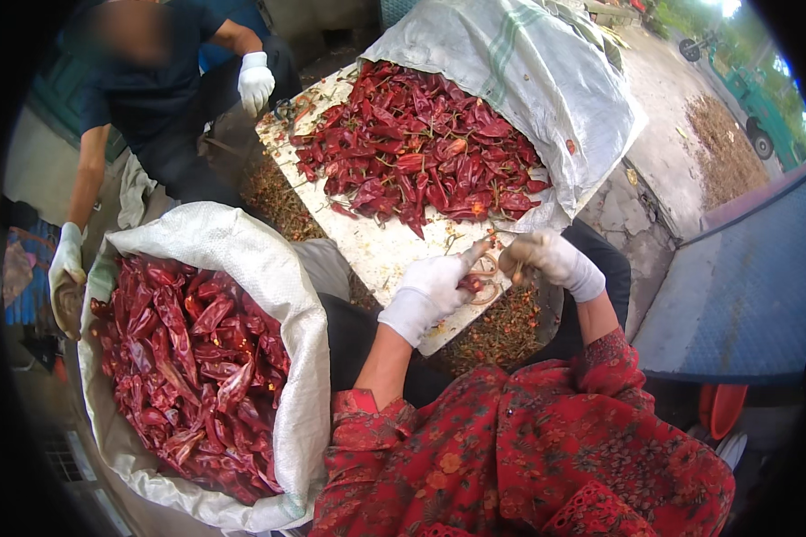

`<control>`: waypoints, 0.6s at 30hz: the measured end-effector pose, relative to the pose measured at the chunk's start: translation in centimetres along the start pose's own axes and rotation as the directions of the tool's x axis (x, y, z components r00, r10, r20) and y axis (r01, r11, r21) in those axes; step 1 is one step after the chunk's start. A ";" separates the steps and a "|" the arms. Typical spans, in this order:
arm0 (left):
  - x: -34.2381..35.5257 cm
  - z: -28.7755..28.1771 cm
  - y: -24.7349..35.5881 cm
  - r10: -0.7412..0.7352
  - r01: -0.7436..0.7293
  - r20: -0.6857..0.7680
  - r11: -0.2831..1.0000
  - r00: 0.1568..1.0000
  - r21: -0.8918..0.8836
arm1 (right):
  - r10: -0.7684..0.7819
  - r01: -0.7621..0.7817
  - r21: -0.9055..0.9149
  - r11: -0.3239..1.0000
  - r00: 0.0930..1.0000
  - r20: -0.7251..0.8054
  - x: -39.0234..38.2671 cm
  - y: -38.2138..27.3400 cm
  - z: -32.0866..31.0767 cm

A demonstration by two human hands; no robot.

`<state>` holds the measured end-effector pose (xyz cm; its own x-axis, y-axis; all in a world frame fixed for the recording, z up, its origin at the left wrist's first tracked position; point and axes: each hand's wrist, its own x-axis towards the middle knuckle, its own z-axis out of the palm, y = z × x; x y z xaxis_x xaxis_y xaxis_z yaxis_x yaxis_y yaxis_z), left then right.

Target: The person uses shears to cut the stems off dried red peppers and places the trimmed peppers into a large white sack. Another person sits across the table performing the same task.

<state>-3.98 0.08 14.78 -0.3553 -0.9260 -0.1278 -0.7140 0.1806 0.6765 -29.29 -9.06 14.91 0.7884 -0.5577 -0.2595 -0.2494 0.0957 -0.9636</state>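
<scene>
My left hand, in a white work glove, is closed around a dried red chili pepper, of which only a part shows. My right hand, gloved too with soiled fingertips, has its fingers curled together close by; what they pinch is hidden. Tan loops that look like scissor handles lie between the hands at the board's near edge. Beyond them, a heap of dried red chilies with stems covers much of the pale board and spills from a white woven sack.
At my left stands another open woven sack full of chilies. Across from me sits a person in white gloves, one hand by that sack's rim. Stem scraps lie below the board. A blue panel is at right.
</scene>
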 end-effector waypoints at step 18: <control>0.6 0.0 -2.7 -0.397 0.161 -0.382 0.839 0.835 -0.520 | -0.229 -0.447 -0.852 0.273 0.830 -0.509 13.0 6.0 2.7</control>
<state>-2.24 -1.02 12.86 0.2174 -0.9711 -0.0987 -0.3421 -0.1705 0.9241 -19.03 -13.47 5.59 0.4252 -0.9043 0.0382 -0.8996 -0.4268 -0.0924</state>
